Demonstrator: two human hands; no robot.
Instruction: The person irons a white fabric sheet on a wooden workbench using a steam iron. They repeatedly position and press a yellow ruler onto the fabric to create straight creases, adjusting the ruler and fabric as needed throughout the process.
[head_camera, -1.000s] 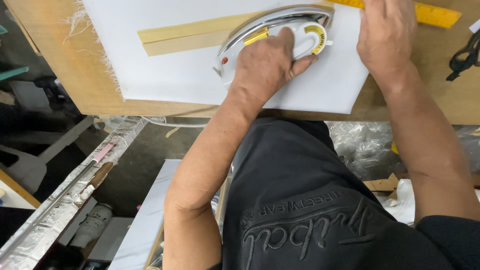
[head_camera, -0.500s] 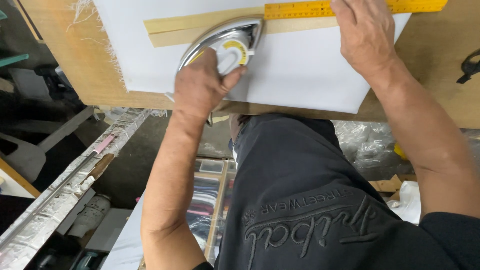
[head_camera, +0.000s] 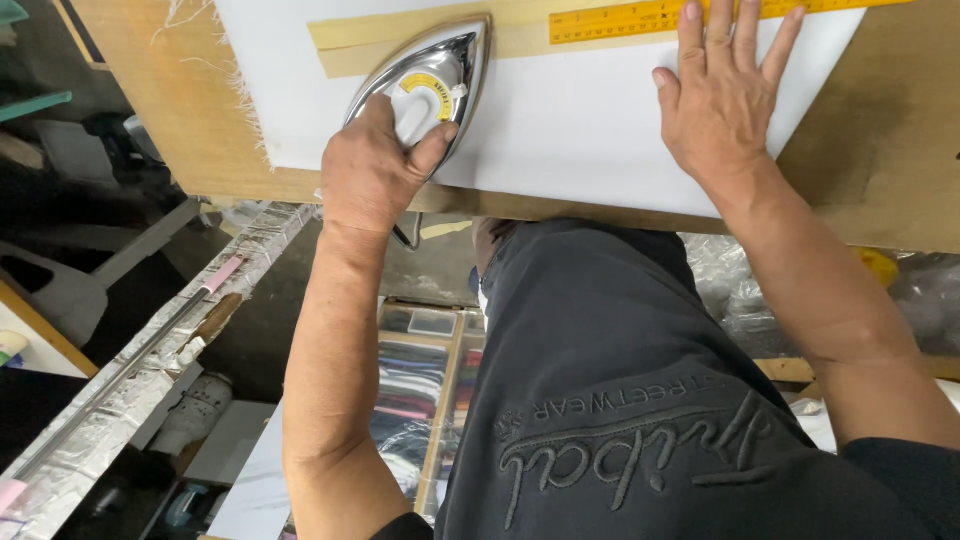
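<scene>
My left hand (head_camera: 372, 170) grips the handle of a shiny metal iron (head_camera: 436, 82) with a yellow dial, resting on a white cloth (head_camera: 570, 120). The iron's tip touches a tan folded strip (head_camera: 350, 45) running along the cloth's far side. My right hand (head_camera: 722, 95) lies flat, fingers spread, on the white cloth, fingertips reaching a yellow ruler (head_camera: 640, 18) laid over the strip. All of this sits on a brown wooden table (head_camera: 880, 160).
The cloth's frayed edge (head_camera: 245, 100) hangs at the left. Below the table edge are a foil-wrapped beam (head_camera: 150, 370), a shelf of folded coloured fabrics (head_camera: 410, 385) and clear plastic sheeting (head_camera: 720, 290). My dark shirt fills the lower middle.
The iron in my left hand has slid leftward along the tan strip. My right hand stays pressed flat on the cloth by the ruler.
</scene>
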